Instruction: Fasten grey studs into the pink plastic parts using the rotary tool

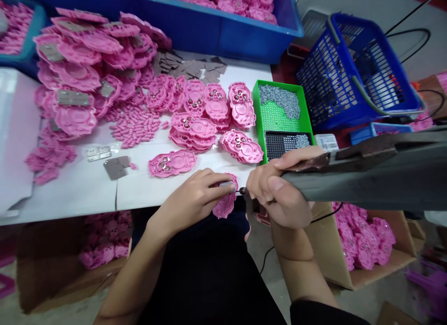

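The left hand (199,194) reaches over a pink plastic case part (224,207) at the front edge of the worktop (87,190), its grip narrow, with the fingers laid across the part's upper half and holding it. The right hand (282,192) has its grip closed around the front end of a long dark screwdriver (377,171), which lies nearly level and runs off to the right; its tip points left at the part, close to the left fingertips, but whether it touches cannot be told. Just beyond the hands, a lone case part (172,163) lies flat, with several short stacks (193,129) of similar parts behind it. Right of the stacks stands a green tray (307,113), with loose screws (279,99) at its far end and a black holed plate (274,143), partly filled with screws, at its near end. On the left are a heap of larger pink parts (78,73), a spread of small pink pieces (134,127) and a metal plate (98,153). A blue bin (223,34) stands at the back, a blue basket (323,78) on the right, and a cardboard box (324,241) of pink parts below.
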Demonstrator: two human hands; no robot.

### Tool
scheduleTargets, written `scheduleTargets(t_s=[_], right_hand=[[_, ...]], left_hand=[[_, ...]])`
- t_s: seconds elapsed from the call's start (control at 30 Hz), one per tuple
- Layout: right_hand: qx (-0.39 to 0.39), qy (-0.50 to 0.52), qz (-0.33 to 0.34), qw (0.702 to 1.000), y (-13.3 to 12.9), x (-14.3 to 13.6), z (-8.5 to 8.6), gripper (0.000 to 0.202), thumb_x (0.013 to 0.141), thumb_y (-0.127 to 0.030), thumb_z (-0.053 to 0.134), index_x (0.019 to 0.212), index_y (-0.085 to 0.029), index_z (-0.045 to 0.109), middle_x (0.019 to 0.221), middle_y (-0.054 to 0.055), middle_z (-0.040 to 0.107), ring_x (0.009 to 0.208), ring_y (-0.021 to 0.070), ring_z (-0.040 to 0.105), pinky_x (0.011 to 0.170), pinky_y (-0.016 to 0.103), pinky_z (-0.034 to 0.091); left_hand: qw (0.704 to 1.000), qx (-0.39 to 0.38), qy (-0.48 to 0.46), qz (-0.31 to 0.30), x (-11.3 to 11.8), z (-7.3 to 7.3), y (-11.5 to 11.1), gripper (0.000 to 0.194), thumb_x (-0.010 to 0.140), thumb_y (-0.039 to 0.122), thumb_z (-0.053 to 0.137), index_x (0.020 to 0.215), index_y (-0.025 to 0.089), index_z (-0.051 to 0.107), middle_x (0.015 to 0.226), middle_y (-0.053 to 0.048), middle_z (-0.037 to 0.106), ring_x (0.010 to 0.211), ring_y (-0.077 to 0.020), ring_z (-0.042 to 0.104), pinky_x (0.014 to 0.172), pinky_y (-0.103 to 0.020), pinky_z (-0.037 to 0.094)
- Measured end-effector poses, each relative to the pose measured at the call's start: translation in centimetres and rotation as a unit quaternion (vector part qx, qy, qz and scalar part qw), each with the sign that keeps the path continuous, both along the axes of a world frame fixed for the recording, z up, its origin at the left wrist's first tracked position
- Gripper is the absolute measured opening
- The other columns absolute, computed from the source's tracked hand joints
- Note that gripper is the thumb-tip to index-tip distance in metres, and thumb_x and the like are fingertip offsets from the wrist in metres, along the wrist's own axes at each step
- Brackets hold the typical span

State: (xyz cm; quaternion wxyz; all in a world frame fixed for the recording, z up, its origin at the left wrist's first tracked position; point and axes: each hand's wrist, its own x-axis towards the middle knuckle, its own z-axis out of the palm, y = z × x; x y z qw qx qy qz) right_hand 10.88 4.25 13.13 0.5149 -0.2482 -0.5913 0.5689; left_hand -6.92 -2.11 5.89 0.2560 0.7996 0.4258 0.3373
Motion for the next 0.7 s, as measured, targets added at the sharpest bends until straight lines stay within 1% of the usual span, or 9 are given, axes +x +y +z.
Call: scheduleTargets(t_s=[0.17, 0.37, 0.57, 0.7], right_hand=[[-0.003, -0.014, -0.004, 1.0, -0.18, 0.02, -0.08, 0.023, 0.09, -0.033, 0.066, 0.096, -0.034, 0.044, 0.049, -0.013, 0.038, 0.03, 0.0125, 0.032, 0.038, 0.032, 0.042], [0.016, 0.018, 0.017, 1.0, -0.14, 0.08, -0.44, 0.021, 0.092, -0.027, 0.065, 0.099, -0.033, 0.046, 0.052, -0.013, 0.038, 0.033, 0.0092, 0.035, 0.04, 0.027, 0.042], [0.006, 0.011, 0.011, 1.0, -0.49, 0.02, -0.67, 0.024, 0.093, -0.03, 0.067, 0.1, -0.032, 0.045, 0.053, -0.013, 0.039, 0.034, 0.0093, 0.036, 0.041, 0.028, 0.043], [0.009, -0.017, 0.01, 1.0, -0.73, -0.02, -0.68, 0.024, 0.094, -0.033, 0.066, 0.099, -0.032, 0.042, 0.052, -0.013, 0.038, 0.034, 0.0104, 0.037, 0.04, 0.029, 0.041]], left_hand=[[1.0, -0.003, 0.015, -0.014, -0.17, 0.08, 0.04, 0.036, 0.104, 0.011, 0.051, 0.133, 0.025, 0.069, 0.136, -0.008, 0.071, 0.105, -0.0236, 0.062, 0.09, -0.041, 0.054], [1.0, -0.005, 0.008, -0.025, -0.34, 0.02, 0.12, 0.034, 0.104, 0.01, 0.052, 0.13, 0.023, 0.07, 0.135, -0.007, 0.071, 0.103, -0.0231, 0.059, 0.089, -0.041, 0.052], [0.999, -0.024, 0.018, -0.033, -0.37, 0.42, 0.29, 0.035, 0.105, 0.01, 0.049, 0.129, 0.022, 0.071, 0.138, -0.006, 0.07, 0.103, -0.0231, 0.058, 0.089, -0.041, 0.05], [0.999, -0.026, 0.017, -0.032, -0.33, 0.47, 0.37, 0.033, 0.105, 0.011, 0.049, 0.126, 0.021, 0.072, 0.138, -0.007, 0.071, 0.102, -0.0231, 0.059, 0.086, -0.04, 0.049]])
